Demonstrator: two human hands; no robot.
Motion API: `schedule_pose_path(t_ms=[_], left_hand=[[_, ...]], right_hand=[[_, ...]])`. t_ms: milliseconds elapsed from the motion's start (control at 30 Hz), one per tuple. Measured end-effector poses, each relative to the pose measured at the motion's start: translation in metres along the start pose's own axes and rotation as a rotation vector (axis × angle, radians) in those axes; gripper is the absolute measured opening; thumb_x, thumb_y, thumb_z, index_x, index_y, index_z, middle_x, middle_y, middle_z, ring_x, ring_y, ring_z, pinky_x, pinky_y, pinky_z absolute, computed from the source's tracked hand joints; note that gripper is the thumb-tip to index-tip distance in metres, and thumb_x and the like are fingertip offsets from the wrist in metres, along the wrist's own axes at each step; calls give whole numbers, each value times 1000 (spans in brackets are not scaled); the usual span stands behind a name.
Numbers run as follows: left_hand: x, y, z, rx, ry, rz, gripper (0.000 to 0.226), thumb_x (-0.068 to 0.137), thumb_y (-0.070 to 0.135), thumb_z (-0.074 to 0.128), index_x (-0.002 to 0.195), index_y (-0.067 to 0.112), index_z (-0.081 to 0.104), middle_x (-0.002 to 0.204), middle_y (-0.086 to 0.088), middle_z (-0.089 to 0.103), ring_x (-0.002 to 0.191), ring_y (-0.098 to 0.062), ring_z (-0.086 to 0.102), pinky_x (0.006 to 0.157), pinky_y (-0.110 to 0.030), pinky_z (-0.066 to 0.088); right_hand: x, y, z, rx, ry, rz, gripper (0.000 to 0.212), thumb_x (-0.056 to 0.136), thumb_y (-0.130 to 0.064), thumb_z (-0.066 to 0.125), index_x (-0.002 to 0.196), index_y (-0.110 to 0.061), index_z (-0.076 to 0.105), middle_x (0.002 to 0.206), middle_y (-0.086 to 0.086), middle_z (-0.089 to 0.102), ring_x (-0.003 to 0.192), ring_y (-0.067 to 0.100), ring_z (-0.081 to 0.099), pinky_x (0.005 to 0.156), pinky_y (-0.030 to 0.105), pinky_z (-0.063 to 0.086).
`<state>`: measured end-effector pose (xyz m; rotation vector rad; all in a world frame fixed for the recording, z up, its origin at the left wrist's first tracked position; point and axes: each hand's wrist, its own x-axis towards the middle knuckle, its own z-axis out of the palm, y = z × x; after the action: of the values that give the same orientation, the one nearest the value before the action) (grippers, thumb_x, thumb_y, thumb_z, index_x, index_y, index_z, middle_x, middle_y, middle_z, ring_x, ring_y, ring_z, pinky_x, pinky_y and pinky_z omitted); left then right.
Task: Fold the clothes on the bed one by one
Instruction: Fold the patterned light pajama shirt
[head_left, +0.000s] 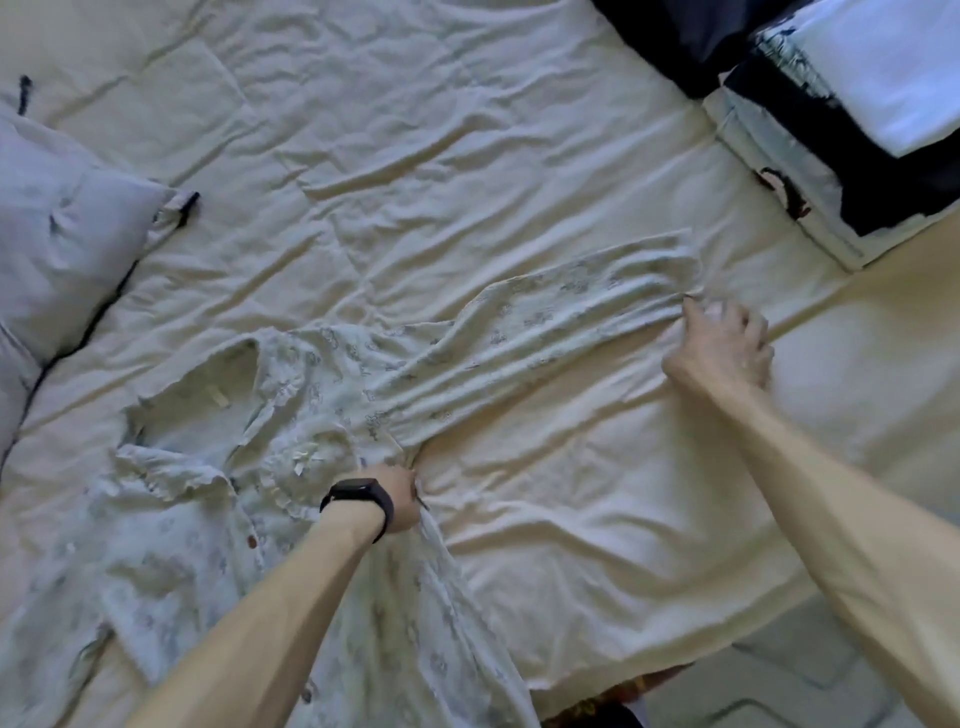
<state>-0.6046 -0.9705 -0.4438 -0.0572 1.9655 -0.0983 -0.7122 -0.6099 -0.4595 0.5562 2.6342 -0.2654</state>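
Patterned pale-green shirt (291, 415) lies collar-open on cream bed sheet (467, 130), lower left of frame, one sleeve (561, 317) stretched toward right. Left hand (402, 499), black wristband (363, 501) on wrist, grips bunched fabric where sleeve meets body. Right hand (719, 343), centre right, slightly blurred, fingers curled, pinches cuff end of sleeve. Grey pillow (67, 249) at left edge. Folded clothes stack (831, 156) in upper right corner.
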Motion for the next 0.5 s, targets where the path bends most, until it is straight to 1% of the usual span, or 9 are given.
schedule_pose_path(t_ms=[33, 67, 133, 167, 233, 300, 367, 433, 500], left_hand=[[5, 4, -20, 6, 105, 19, 28, 98, 28, 42, 117, 19, 61, 98, -5, 61, 82, -23, 61, 62, -30, 46], [14, 9, -40, -50, 233, 26, 24, 98, 28, 43, 108, 21, 63, 89, -2, 62, 77, -22, 61, 59, -28, 45], [35, 20, -78, -238, 518, 61, 22, 97, 26, 46, 109, 24, 64, 99, -3, 64, 84, -23, 60, 66, -31, 49], [49, 23, -95, -295, 627, 87, 25, 97, 24, 48, 117, 24, 62, 111, -4, 63, 93, -26, 59, 74, -35, 50], [75, 29, -120, -211, 640, 103, 35, 96, 25, 52, 131, 26, 53, 130, -5, 55, 108, -29, 55, 82, -39, 50], [92, 32, -135, -38, 544, 57, 32, 97, 37, 55, 127, 27, 50, 125, -4, 56, 107, -29, 55, 81, -38, 47], [99, 34, -144, 41, 575, 46, 21, 99, 43, 51, 108, 24, 54, 103, -3, 63, 89, -26, 58, 73, -36, 46], [104, 33, -154, -71, 736, 57, 23, 102, 42, 47, 97, 21, 55, 90, -3, 62, 79, -25, 56, 66, -35, 44], [111, 26, -161, -254, 899, 31, 22, 101, 40, 50, 97, 21, 59, 95, -5, 62, 83, -27, 55, 69, -37, 46]], right_hand=[[-3, 3, 3, 118, 30, 27, 53, 85, -16, 54, 137, -20, 51, 147, 16, 38, 137, 37, 33, 111, 49, 32], [-4, 4, 5, 260, 69, 66, 48, 89, -19, 51, 137, -16, 51, 144, 16, 41, 134, 37, 38, 110, 46, 34], [2, -1, 5, 585, 68, 204, 43, 94, -31, 56, 132, -12, 52, 134, 13, 55, 122, 34, 55, 98, 37, 44], [8, -7, 3, 785, -1, 288, 43, 94, -39, 63, 126, -11, 55, 122, 9, 63, 108, 29, 65, 83, 32, 51], [25, -19, 4, 1165, -155, 447, 41, 88, -48, 74, 103, -12, 61, 90, 3, 68, 73, 17, 70, 49, 24, 50], [47, -24, 10, 1330, -184, 552, 36, 83, -42, 82, 85, -13, 61, 67, 1, 59, 51, 12, 55, 37, 20, 36], [65, -24, 12, 1354, -87, 548, 28, 84, -33, 82, 84, -12, 63, 67, 4, 55, 48, 14, 47, 37, 22, 38], [80, -13, 16, 1184, 102, 407, 24, 83, -38, 76, 88, -19, 64, 79, 3, 64, 64, 21, 60, 59, 33, 55], [87, 0, 19, 1019, 187, 295, 28, 85, -46, 71, 90, -20, 63, 88, 1, 69, 79, 24, 68, 78, 37, 55]])
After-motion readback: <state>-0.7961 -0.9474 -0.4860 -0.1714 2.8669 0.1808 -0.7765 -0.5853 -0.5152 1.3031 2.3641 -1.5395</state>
